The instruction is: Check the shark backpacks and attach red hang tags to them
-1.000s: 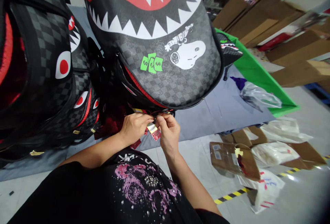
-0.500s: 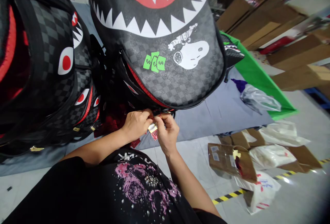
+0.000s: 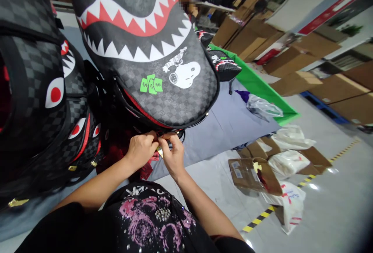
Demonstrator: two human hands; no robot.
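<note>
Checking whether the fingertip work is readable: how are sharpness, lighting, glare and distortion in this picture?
Head view: left hand and right hand sharp and evenly lit, but what they pinch under the backpack sits in shade, too small to read. Head view: glare spots on the glossy floor; cardboard boxes at the right smear; lower right corner darkens, lines bow.

A grey mat (image 3: 230,125) on the floor (image 3: 335,214) carries backpacks (image 3: 163,90); cardboard (image 3: 247,173) and plastic bags (image 3: 287,163) lie beside.
</note>
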